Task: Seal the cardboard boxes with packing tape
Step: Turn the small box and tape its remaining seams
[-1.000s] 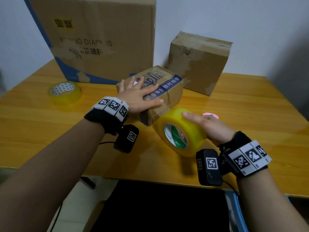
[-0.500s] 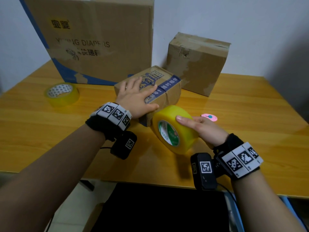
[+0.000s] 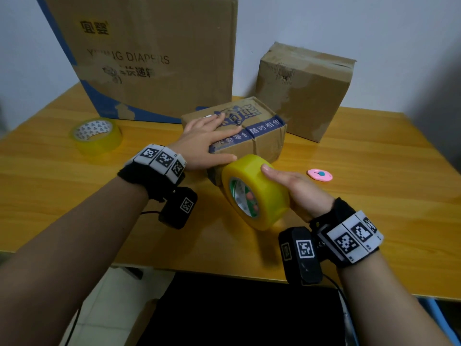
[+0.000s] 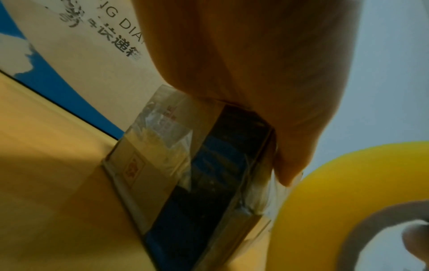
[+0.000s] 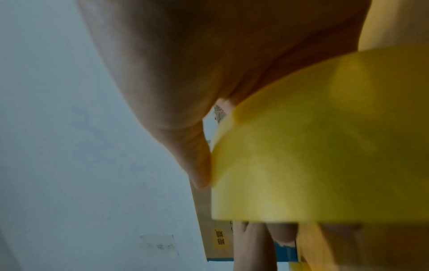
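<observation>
At the left of the wooden table (image 3: 50, 176) lies a small roll of clear tape (image 3: 96, 136), flat on its side, well apart from both hands. Behind it stands a big closed carton (image 3: 154, 53) with a blue lower corner; on its front I can read "DIAPERS" and some Chinese characters, partly worn off. In front of this carton is the small cardboard box (image 3: 249, 131), closed, with a blue band of Chinese writing across the top; what is inside cannot be seen. The left hand (image 3: 207, 143) lies flat on its top with fingers straight and spread, the thumb along the near edge. The left wrist view shows shiny clear tape already on the side of this box. Just beside its near corner, touching it, is the large yellow packing tape roll (image 3: 254, 191), standing on edge, with a green label inside the core. The right hand (image 3: 296, 188) grips the roll from the right, thumb on top. Further right stands a plain closed brown box (image 3: 306, 88), and a small pink cutter (image 3: 319, 175) lies on the table.
</observation>
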